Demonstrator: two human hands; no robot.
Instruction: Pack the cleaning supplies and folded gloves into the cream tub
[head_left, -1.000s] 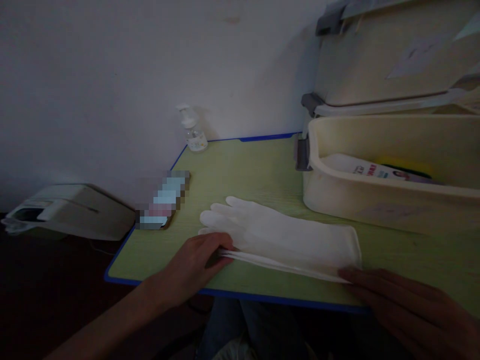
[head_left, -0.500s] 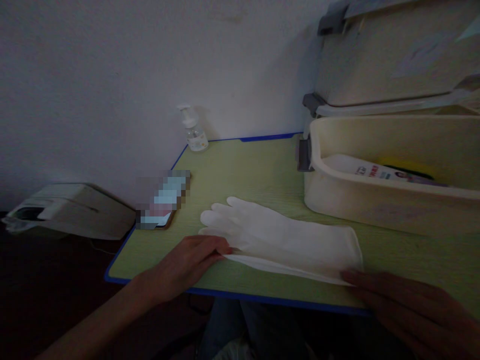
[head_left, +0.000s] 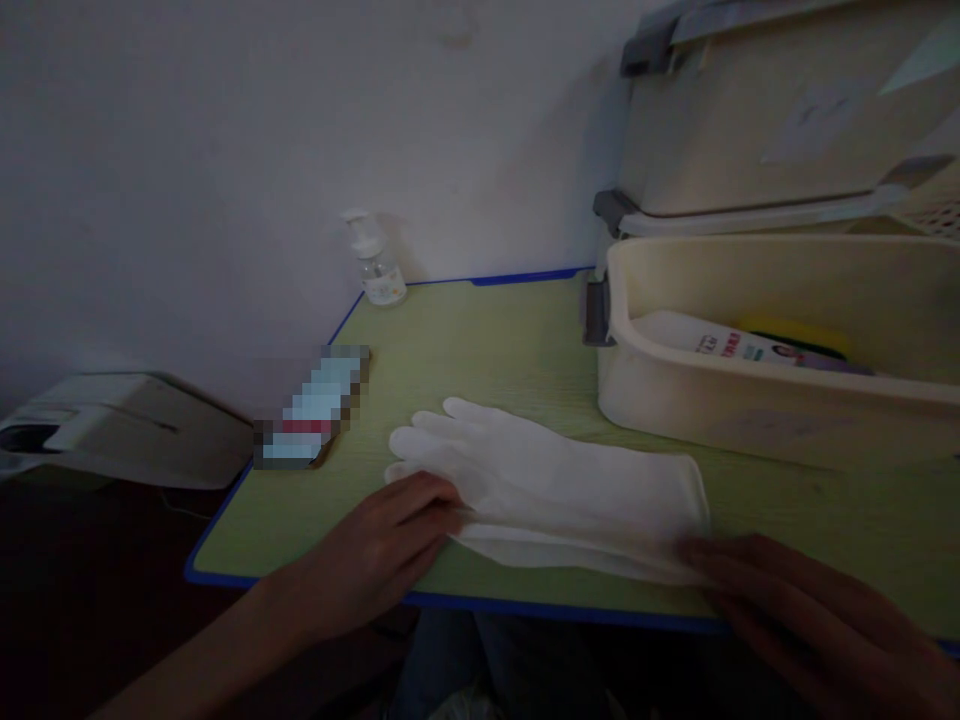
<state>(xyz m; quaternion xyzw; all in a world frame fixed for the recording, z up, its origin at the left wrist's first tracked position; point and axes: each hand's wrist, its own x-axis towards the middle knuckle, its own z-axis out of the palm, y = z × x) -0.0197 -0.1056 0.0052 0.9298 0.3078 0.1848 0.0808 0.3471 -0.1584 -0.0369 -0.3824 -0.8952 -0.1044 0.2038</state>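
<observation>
A long white glove (head_left: 570, 480) lies flat across the table, its fingers pointing left and its cuff to the right. Along its near edge runs a lengthwise fold, with a strip of white material below it. My left hand (head_left: 397, 545) is closed, pinching that edge near the thumb side and covering part of the glove's fingers. At the near corner of the cuff, my right hand (head_left: 810, 610) has its fingertips pressed together on the material. The right hand is dark and slightly blurred.
The pale green table (head_left: 487, 340) has a blue rim. A pump bottle (head_left: 382, 280) stands at its back left corner, with a pixelated phone (head_left: 311, 410) nearer. At right, an open cream bin (head_left: 697, 400) contains a white bottle (head_left: 690, 335) and a yellow-green sponge (head_left: 802, 338).
The strip at the glove's near edge has come down toward me and shows wider, with both hands still on it. The whole view has shifted slightly.
</observation>
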